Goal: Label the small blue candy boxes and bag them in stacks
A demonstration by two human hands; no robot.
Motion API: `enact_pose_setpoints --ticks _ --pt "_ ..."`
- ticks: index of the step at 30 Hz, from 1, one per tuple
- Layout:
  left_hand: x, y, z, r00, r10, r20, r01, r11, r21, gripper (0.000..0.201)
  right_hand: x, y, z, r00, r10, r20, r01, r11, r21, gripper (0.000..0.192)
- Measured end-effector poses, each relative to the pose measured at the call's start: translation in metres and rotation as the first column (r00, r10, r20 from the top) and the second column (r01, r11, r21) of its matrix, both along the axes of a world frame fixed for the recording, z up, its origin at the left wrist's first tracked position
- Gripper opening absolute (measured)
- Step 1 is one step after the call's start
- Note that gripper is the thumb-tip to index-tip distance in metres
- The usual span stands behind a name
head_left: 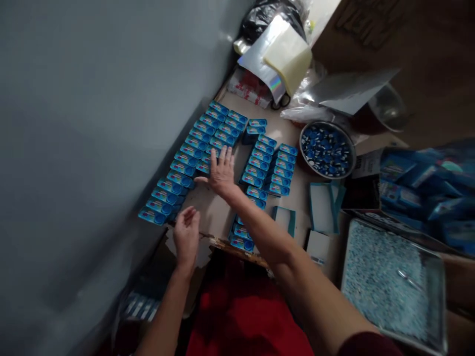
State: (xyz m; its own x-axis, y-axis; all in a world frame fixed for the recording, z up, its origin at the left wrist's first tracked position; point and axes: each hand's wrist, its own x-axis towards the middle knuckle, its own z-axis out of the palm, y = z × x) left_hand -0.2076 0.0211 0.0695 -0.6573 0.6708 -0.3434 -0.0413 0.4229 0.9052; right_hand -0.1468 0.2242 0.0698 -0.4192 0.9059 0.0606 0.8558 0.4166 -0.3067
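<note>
My right hand [221,173] lies flat with fingers spread on the rows of small blue boxes [200,143] laid out along the wall side of the brown table [215,212]. It holds nothing. My left hand [186,235] hovers at the table's near edge, fingers loosely curled, next to the nearest blue boxes [158,210]; nothing shows in it. A second block of blue boxes [269,165] lies just right of my right hand. More blue boxes [241,237] sit under my right forearm.
A round metal bowl [327,150] of blue and white caps stands at the right. A metal tray [393,284] of pale granules fills the near right. Open white-lined boxes [323,207], a blue carton pile [426,193], plastic bags and foil sheets [274,54] crowd the far end. A grey wall [92,123] runs along the left.
</note>
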Motion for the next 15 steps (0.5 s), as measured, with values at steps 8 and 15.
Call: enact_pose_setpoints --ticks 8,15 --pt "0.071 -0.053 -0.011 0.876 -0.444 -0.188 0.444 0.895 -0.048 0.030 -0.010 -0.034 -0.001 0.993 -0.023 0.113 0.014 0.997 0.082 0.099" --pt "0.068 -0.053 -0.005 0.717 -0.470 -0.515 0.536 0.844 -0.024 0.027 -0.019 0.015 0.020 0.988 -0.013 0.153 0.017 1.000 -0.022 0.119"
